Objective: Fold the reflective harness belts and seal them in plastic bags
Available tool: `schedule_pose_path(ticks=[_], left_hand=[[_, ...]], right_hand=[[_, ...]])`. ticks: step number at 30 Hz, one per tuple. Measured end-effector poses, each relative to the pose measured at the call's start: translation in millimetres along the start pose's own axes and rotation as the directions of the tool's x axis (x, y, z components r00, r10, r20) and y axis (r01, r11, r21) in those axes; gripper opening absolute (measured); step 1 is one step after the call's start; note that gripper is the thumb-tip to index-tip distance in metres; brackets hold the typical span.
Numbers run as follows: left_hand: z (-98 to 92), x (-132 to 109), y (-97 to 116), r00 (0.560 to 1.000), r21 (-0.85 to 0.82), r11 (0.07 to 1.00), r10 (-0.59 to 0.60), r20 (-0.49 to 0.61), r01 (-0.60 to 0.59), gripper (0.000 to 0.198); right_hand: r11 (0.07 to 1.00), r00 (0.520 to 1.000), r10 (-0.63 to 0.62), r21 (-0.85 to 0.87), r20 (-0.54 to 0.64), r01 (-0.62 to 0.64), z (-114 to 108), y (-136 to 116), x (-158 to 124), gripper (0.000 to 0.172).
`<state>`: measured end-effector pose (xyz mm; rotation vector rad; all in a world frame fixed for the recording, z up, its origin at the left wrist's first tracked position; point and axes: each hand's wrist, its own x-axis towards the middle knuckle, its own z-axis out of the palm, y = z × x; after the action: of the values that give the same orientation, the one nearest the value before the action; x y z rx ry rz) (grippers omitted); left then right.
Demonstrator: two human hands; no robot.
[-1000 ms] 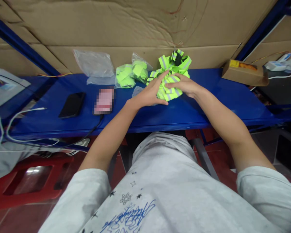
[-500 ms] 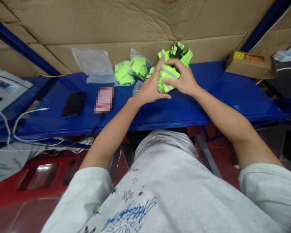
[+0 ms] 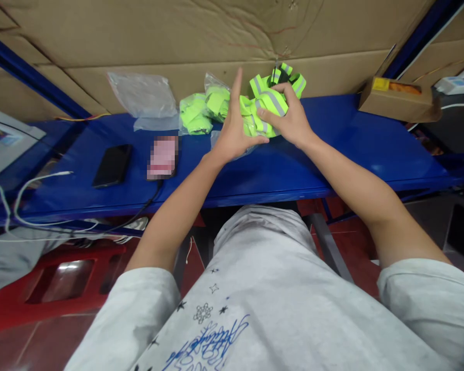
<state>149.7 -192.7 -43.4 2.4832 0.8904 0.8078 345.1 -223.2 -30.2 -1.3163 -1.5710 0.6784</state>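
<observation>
And here's the right hand (image 3: 294,123), thumb and fingers clamped on the neon striped strapping (image 3: 272,100) at the back of the blue counter (image 3: 355,149), in front of the cardboard wall (image 3: 201,46). The left hand (image 3: 234,136) is spread wide beside it, index finger up, grasping nothing; whether its palm touches the strapping, I can't tell. Writing? Blue looping script (image 3: 212,345) on the pale shirt (image 3: 270,278), too scrawled to read and cut off below. The cardboard box (image 3: 396,100) wears a yellow label (image 3: 381,84), its print too small. A pink screen (image 3: 162,157) is blurred into blocks. Left of the strapping, two bagged neon bundles (image 3: 195,114) sit partly overlapped, one edge hidden behind that raised finger.
</observation>
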Motion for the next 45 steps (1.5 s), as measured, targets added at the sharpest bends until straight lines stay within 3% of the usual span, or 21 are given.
schedule_pose_path(ticks=[3, 7, 12, 16, 20, 21, 23, 26, 31, 36, 39, 42, 45], left_hand=[[3.6, 1, -1, 0.995, -0.057, 0.998, -0.014, -0.098, 0.009, 0.154], [9.3, 0, -2, 0.999, -0.037, 0.998, 0.05, -0.008, -0.05, 0.154], [6.6, -7, 2, 0.985, 0.049, 0.986, 0.154, 0.075, -0.158, 0.122], [3.6, -5, 2, 0.994, 0.121, 0.988, 0.092, 0.052, -0.098, 0.122], [4.8, 1, -7, 0.986, 0.179, 0.983, -0.017, -0.164, 0.047, 0.143], [5.4, 2, -11, 0.986, 0.149, 0.986, -0.053, -0.161, 0.077, 0.145], [6.2, 2, -15, 0.994, 0.075, 0.992, -0.098, -0.054, 0.102, 0.144], [4.6, -1, -17, 0.995, 0.037, 0.998, -0.053, 0.082, 0.05, 0.137], [-0.4, -3, -15, 0.998, 0.041, 0.999, -0.007, 0.058, 0.004, 0.14], [11.0, -1, -23, 1.0, 0.104, 0.995, -0.007, 0.024, 0.004, 0.151], [14.8, -2, -24, 1.0, 0.115, 0.993, -0.02, 0.019, 0.018, 0.15], [7.6, -2, -19, 0.995, 0.114, 0.99, -0.087, 0.043, 0.081, 0.153], [-2.4, 0, -16, 0.992, 0.096, 0.991, -0.101, 0.082, 0.093, 0.157]], right_hand=[[0.996, 0.996, -0.06, -0.058, 0.061, 0.064, -11, 0, 2, 0.066], [0.982, 0.972, -0.085, -0.144, 0.219, 0.119, -18, 4, 3, 0.062], [0.969, 0.939, -0.148, -0.142, 0.309, 0.2, -8, 9, 0, 0.07], [0.991, 0.966, -0.125, -0.023, 0.225, 0.133, 2, 12, 0, 0.071], [0.987, 0.988, -0.024, 0.163, 0.152, -0.001, 3, 15, 2, 0.061], [0.979, 0.986, -0.017, 0.201, 0.167, -0.017, 1, 15, 2, 0.061], [0.977, 0.97, 0.0, 0.209, 0.242, -0.052, -4, 15, 1, 0.06], [0.993, 0.945, 0.026, 0.103, 0.326, -0.063, -11, 12, 0, 0.056], [0.999, 0.979, -0.013, 0.034, 0.205, 0.006, 3, 12, 1, 0.049], [0.978, 0.991, 0.125, 0.161, 0.043, -0.131, 31, 27, 3, 0.053], [0.979, 0.985, 0.126, 0.143, 0.115, -0.142, 30, 28, 1, 0.059], [0.996, 0.972, 0.011, 0.084, 0.236, -0.032, 15, 22, -1, 0.06], [0.999, 0.958, -0.042, 0.031, 0.282, 0.035, 0, 13, 1, 0.054]])
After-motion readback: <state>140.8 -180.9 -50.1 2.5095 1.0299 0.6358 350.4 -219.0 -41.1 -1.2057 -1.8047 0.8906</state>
